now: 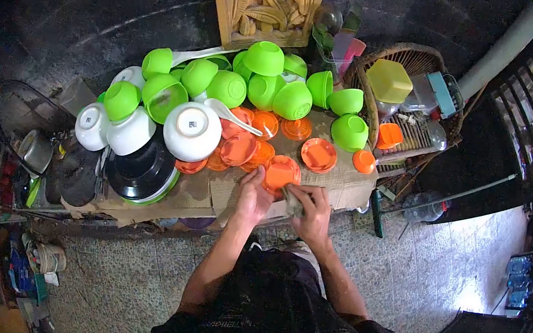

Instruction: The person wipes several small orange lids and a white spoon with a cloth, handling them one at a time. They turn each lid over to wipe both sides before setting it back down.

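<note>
My left hand (254, 196) grips the left edge of a small orange saucer (281, 171), held tilted over the front of the table. My right hand (311, 216) is closed on a pale, crumpled cloth (293, 202) at the saucer's lower right edge; part of the cloth is hidden by the fingers. Just beyond lie several more orange saucers, among them a stacked one (318, 155) to the right and another (239, 149) to the left. A white bowl (192, 130) sits upside down left of these, with a white ladle (232, 117) beside it.
Lime-green bowls (293, 100) are heaped along the back of the cardboard-covered table (205, 209). Black plates (141, 172) are stacked at left. A wicker basket (368, 88) with plastic containers stands at right. A carved wooden panel (264, 1) leans on the wall.
</note>
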The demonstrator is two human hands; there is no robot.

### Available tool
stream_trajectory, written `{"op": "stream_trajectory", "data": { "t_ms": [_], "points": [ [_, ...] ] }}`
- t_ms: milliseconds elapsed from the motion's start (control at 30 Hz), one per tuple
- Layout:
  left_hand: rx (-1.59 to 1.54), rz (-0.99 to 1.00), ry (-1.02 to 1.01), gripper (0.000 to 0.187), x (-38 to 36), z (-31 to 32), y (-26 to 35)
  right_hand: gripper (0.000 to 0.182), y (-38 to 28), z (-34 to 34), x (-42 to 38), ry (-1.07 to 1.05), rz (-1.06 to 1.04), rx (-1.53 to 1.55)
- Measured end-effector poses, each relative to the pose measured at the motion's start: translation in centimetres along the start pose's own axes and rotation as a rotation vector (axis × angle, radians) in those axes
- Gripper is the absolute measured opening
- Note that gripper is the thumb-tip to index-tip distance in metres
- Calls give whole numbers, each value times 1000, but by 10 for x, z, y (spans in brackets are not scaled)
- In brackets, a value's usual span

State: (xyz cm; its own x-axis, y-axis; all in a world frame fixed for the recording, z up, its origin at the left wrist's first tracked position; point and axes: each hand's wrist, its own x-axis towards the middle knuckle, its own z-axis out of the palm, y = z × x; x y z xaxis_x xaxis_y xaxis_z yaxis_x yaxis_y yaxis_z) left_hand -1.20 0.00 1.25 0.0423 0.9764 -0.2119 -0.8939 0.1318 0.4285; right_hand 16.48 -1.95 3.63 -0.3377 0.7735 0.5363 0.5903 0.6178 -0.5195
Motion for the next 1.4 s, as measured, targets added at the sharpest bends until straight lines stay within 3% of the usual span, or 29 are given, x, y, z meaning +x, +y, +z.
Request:
{"op": "stream_trajectory", "data": {
  "t_ms": [100,333,533,633,900,1067,1133,1400],
  "points": [
    [16,0,-58,43,-2,3,2,64,5,0,10,174,129,17],
    [91,-43,-69,40,0,-12,-1,54,9,0,48,163,217,-36],
    [107,19,-36,37,8,-38,-6,54,-14,11,63,42,69,-18],
    [15,-28,-152,35,9,-43,-6,56,-16,23,51,-28,-18,-59],
    [162,61,29,40,4,-11,-8,60,-7,3,19,-71,-9,46],
    [107,39,-42,42,4,-9,-8,69,16,-3,18,-59,49,-15],
    [117,27,-72,43,3,-7,-6,66,19,0,29,38,59,-18],
    [125,2,-35,34,5,-23,-7,58,-4,22,48,60,55,7]
  ]
}}
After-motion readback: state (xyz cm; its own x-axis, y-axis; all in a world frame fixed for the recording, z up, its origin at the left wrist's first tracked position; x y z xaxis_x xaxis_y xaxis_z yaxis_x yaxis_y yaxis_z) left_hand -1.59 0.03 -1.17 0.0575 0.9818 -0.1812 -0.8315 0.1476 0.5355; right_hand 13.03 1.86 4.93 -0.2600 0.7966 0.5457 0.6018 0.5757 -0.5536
